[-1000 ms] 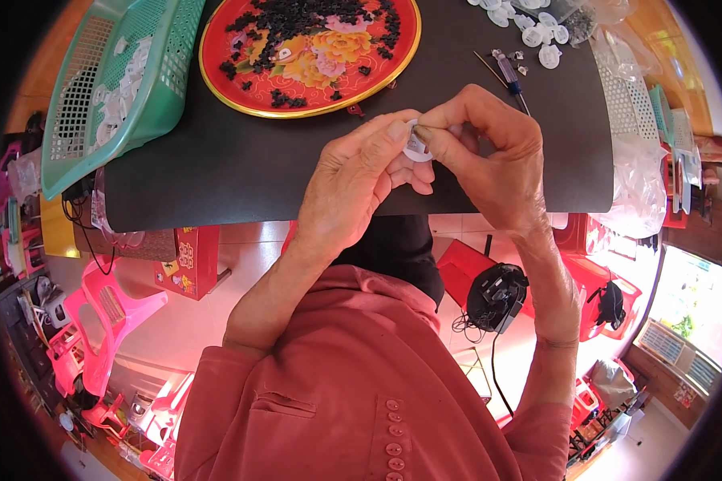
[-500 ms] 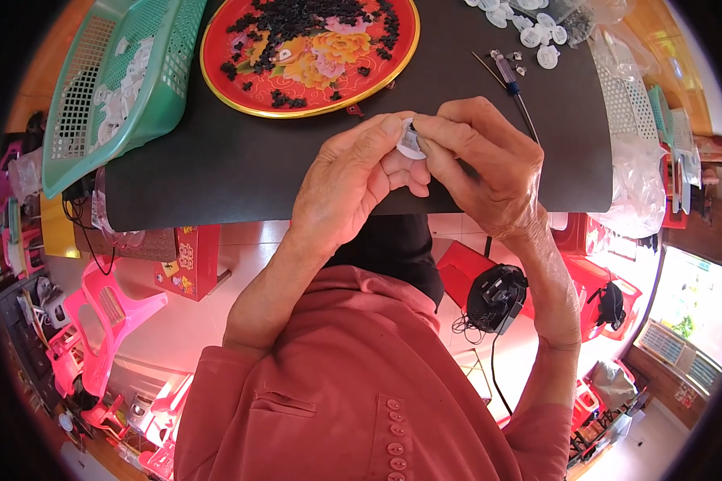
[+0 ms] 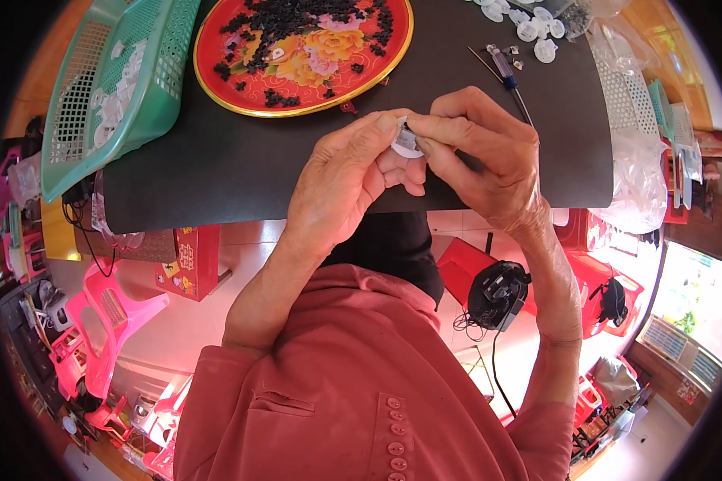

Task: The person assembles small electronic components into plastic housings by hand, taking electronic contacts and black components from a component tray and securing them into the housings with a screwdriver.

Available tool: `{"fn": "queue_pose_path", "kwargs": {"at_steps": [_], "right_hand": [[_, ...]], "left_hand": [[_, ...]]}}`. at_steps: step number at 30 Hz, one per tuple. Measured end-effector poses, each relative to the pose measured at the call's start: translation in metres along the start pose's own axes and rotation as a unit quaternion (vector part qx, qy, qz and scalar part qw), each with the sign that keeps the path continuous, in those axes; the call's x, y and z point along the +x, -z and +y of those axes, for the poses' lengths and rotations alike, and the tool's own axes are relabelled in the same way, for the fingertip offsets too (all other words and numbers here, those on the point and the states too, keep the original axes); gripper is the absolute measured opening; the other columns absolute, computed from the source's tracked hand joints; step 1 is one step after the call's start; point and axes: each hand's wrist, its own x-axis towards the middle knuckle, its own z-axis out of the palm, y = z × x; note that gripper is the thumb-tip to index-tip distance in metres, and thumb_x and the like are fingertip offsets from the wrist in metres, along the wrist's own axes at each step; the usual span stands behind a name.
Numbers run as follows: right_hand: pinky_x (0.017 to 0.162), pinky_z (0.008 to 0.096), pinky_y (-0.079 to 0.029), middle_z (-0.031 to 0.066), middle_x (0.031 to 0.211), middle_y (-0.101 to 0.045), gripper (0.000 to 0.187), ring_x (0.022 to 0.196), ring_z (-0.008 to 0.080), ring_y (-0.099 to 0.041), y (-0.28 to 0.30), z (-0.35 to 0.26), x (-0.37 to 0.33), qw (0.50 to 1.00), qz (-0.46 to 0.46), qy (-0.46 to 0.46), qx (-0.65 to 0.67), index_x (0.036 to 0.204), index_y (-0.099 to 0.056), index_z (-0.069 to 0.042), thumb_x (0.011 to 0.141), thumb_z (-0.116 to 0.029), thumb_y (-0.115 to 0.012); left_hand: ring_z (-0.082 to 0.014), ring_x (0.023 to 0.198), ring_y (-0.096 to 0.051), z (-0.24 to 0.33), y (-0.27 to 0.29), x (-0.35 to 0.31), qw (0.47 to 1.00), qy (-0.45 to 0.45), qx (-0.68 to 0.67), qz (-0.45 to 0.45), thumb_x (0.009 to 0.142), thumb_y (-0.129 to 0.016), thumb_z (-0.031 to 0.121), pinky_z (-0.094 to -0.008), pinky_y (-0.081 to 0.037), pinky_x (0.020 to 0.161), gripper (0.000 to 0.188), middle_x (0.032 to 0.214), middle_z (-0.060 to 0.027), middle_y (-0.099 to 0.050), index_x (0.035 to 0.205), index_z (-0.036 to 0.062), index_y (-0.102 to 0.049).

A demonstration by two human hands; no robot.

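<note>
Above the near edge of the dark tabletop (image 3: 217, 176), my left hand (image 3: 333, 172) holds a small white round plastic piece (image 3: 407, 147) between thumb and fingers. The other fingers of that hand curl beneath it. From the right, my right hand (image 3: 493, 152) pinches at the upper edge of the same piece, where a tiny dark part (image 3: 410, 127) shows. My fingertips cover most of that part, so its shape cannot be made out.
A red floral tray (image 3: 211, 68) with small black parts (image 3: 277, 28) lies ahead. At left stands a green basket (image 3: 156, 104) with white pieces (image 3: 114, 104). At right lie a screwdriver (image 3: 503, 66) and several white round pieces (image 3: 545, 50). A pink chair (image 3: 108, 321) stands below left.
The whole view has shifted slightly. Both hands keep their hold on the white round piece, with barely any change in the fingers.
</note>
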Motion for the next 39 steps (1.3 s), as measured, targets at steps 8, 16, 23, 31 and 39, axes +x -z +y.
{"fn": "queue_pose_path", "kwargs": {"at_steps": [8, 16, 23, 31, 39], "right_hand": [[0.058, 0.0274, -0.047, 0.0076, 0.079, -0.054, 0.028, 0.067, 0.0194, -0.056, 0.005, -0.001, 0.002, 0.998, -0.025, 0.045, -0.049, 0.098, -0.064, -0.003, 0.071, 0.002, -0.065], [0.057, 0.0278, -0.046, 0.0063, 0.078, -0.056, 0.026, 0.064, 0.0166, -0.054, 0.008, -0.008, 0.004, 0.999, -0.035, -0.008, 0.01, 0.096, -0.064, -0.005, 0.07, -0.002, -0.069], [0.053, 0.0241, -0.047, 0.0055, 0.08, -0.06, 0.028, 0.057, 0.0116, -0.055, -0.004, -0.01, -0.009, 0.999, 0.011, -0.045, 0.012, 0.098, -0.063, -0.005, 0.071, -0.003, -0.069], [0.053, 0.0252, -0.047, 0.0057, 0.077, -0.059, 0.026, 0.058, 0.0125, -0.056, -0.015, -0.015, -0.014, 0.994, 0.085, -0.058, -0.044, 0.095, -0.063, -0.005, 0.07, -0.005, -0.071], [0.051, 0.0261, -0.045, 0.0048, 0.074, -0.058, 0.023, 0.058, 0.0135, -0.054, 0.011, -0.016, 0.0, 0.997, -0.032, -0.067, 0.025, 0.086, -0.06, -0.004, 0.067, -0.005, -0.072]], "left_hand": [[-0.0185, 0.074, -0.061, 0.004, -0.002, 0.0, 1.0, 0.022, 0.009, -0.001, 0.098, -0.037, 0.02, -0.0307, -0.052, 0.069, 0.034, 0.088, -0.0124, -0.059, 0.114, -0.0075, -0.049], [-0.0161, 0.069, -0.059, 0.003, -0.003, 0.0, 1.0, 0.013, 0.02, -0.017, 0.098, -0.038, 0.022, -0.028, -0.051, 0.064, 0.035, 0.09, -0.0112, -0.059, 0.114, -0.008, -0.049], [-0.014, 0.066, -0.055, -0.002, -0.006, -0.001, 0.998, -0.019, 0.062, 0.016, 0.098, -0.038, 0.024, -0.0247, -0.048, 0.062, 0.036, 0.091, -0.0108, -0.059, 0.112, -0.0069, -0.051], [-0.0155, 0.081, -0.055, -0.006, -0.017, -0.004, 0.987, -0.079, 0.141, 0.007, 0.099, -0.033, 0.023, -0.0295, -0.047, 0.073, 0.039, 0.094, -0.0125, -0.058, 0.116, -0.0083, -0.048], [-0.0108, 0.075, -0.055, -0.003, -0.009, -0.007, 0.983, -0.03, 0.179, 0.006, 0.099, -0.034, 0.025, -0.0224, -0.042, 0.064, 0.038, 0.09, -0.0079, -0.057, 0.114, -0.0062, -0.051]]}}
